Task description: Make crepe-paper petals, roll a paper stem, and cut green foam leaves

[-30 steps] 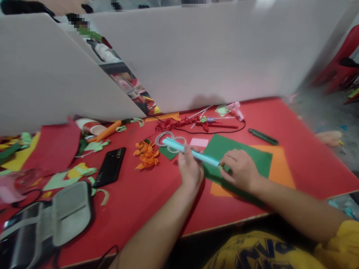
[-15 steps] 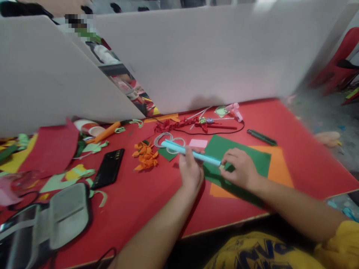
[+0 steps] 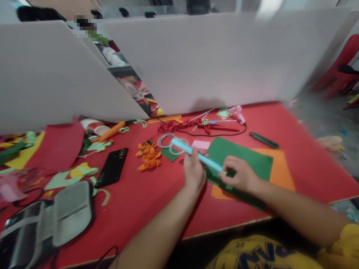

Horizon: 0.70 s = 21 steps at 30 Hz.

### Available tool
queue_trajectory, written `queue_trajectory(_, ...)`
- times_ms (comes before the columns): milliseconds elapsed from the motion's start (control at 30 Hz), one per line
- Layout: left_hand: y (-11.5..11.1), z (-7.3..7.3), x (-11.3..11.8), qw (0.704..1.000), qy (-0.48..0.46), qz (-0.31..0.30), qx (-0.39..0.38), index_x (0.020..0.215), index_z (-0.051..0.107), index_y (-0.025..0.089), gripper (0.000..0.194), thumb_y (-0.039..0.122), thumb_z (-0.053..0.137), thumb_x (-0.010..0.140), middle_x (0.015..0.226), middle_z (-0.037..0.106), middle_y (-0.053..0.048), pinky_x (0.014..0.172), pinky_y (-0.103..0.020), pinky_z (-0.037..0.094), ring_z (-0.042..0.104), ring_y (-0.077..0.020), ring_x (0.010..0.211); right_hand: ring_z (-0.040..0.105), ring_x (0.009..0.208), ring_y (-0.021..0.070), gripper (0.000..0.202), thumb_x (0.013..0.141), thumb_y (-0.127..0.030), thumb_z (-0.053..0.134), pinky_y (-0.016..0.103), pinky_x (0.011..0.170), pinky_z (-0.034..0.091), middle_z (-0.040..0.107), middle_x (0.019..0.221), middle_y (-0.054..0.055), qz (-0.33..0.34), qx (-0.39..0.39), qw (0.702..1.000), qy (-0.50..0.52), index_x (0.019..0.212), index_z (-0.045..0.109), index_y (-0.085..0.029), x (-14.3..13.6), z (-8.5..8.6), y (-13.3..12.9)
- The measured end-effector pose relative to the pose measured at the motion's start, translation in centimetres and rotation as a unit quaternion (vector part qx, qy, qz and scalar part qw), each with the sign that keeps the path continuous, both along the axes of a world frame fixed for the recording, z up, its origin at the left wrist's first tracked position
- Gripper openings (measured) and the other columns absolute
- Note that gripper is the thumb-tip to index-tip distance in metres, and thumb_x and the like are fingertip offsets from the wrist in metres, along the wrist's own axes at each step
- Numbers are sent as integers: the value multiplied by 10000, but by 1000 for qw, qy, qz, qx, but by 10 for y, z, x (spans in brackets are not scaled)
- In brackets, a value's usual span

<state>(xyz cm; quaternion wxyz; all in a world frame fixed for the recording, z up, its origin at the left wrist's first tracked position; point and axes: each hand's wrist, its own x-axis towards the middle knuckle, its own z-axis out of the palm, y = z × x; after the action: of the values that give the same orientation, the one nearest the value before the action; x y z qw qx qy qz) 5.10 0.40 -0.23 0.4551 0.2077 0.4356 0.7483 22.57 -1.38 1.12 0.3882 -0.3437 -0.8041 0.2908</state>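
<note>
A light blue rolled tube (image 3: 209,161) slants down to the right over the table. My left hand (image 3: 194,170) is wrapped round its middle, thumb on top. At the tube's lower right end, my right hand (image 3: 238,173) pinches a small pale green piece, too small to make out well. Beneath the hands lie a green sheet (image 3: 246,157) and, partly under it, an orange sheet (image 3: 282,168). Left of the tube's far end are a coil of white cord (image 3: 165,140) and orange paper flowers (image 3: 148,156).
Behind the hands are red paper flowers (image 3: 171,126), a pink glue gun (image 3: 238,114) with its black cable, and a cutter (image 3: 264,140). A black phone (image 3: 112,167), an open case (image 3: 73,213) and paper scraps lie left. A white partition (image 3: 210,59) borders the red table (image 3: 146,213).
The tube has turned a little, its right end now lower and its slant steeper. My right hand has moved slightly down with it. The whole view has shifted a little.
</note>
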Motion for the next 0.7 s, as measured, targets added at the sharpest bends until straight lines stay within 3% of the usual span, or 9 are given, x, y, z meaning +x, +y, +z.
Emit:
queue_trajectory(100, 1, 0, 0, 1000, -8, -8, -15, 858, 586, 207, 551, 652, 890, 746, 707, 623, 66, 573, -210, 464, 627, -93, 599, 586, 710, 159, 218, 853, -202, 786, 273, 664, 458, 616, 771, -2, 16, 2, 1000, 17, 743, 598, -214, 2, 1, 1)
queue_trajectory(300, 8, -1, -6, 998, -50, -6, -38, 843, 594, 192, 588, 639, 938, 678, 696, 611, 69, 590, -195, 455, 592, -72, 589, 693, 840, 176, 69, 930, -187, 747, 291, 788, 551, 730, 968, 49, 128, -36, 990, 49, 991, 746, -220, 8, 6, 2)
queue_trajectory(700, 6, 0, -4, 999, -17, -48, -8, 836, 578, 198, 608, 657, 940, 669, 666, 604, 67, 554, -190, 430, 560, -72, 564, 681, 803, 194, 72, 910, -163, 718, 318, 789, 528, 746, 838, 28, 117, -19, 993, 19, 873, 742, -220, 7, 8, -5)
